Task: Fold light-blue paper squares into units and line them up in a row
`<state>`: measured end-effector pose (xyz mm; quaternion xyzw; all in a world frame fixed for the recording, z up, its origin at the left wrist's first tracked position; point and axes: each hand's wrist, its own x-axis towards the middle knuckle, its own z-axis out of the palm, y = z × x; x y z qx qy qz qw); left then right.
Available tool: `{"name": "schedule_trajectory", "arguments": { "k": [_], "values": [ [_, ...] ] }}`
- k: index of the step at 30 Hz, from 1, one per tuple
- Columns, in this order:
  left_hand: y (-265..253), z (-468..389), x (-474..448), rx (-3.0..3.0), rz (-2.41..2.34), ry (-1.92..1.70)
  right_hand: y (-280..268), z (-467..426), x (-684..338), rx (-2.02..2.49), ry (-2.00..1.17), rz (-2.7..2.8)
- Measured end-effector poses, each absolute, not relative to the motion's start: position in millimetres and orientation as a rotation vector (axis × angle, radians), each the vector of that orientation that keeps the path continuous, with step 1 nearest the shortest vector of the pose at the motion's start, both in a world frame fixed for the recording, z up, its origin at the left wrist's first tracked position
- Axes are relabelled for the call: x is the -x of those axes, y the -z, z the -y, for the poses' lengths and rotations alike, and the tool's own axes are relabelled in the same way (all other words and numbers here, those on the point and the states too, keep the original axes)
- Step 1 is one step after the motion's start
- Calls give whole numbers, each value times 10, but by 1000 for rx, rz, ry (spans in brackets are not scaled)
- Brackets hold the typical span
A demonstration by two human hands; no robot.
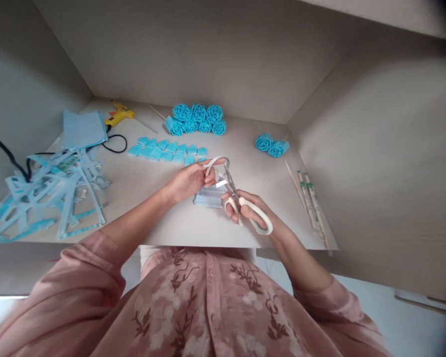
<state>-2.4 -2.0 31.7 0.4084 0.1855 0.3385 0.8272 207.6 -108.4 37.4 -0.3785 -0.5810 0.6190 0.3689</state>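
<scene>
Cream-handled scissors [258, 218] are in my right hand [250, 201], with fingers through the handle loops and the blades pointing up and away from me. My left hand [193, 179] pinches a thin whitish strip [212, 162] that curves in a loop near the blade tips. By the blades is a small white piece [221, 183]; whether it is joined to the strip I cannot tell. Partly hidden beneath both hands, a pale blue flat item [207, 201] lies on the table [171, 223].
Folded blue paper pieces [159, 151] lie in rows beyond my left hand. Farther back are blue paper roses [198, 119] and a yellow glue gun [119, 115]. Pale blue sheets [84, 130] and tangled scraps [59, 191] sit left. More roses [271, 145] and wrapped sticks [312, 201] sit right.
</scene>
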Motion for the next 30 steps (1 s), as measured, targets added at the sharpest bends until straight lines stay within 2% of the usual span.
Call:
{"name": "schedule_trajectory", "arguments": {
  "k": [6, 9, 15, 30],
  "values": [
    [-330, 27, 44, -798, -362, -790, -511, 1095, -2145, 1527, -826, 1823],
    [-374, 48, 28, -752, -384, -812, -482, 1079, -2136, 1622, -662, 1848],
    [-436, 60, -1, -743, -443, -870, -435, 1059, -2080, 1664, -561, 1841],
    [-357, 51, 15, -859, -504, -933, -390, 1014, -2095, 1626, -719, 1698]
  ]
}}
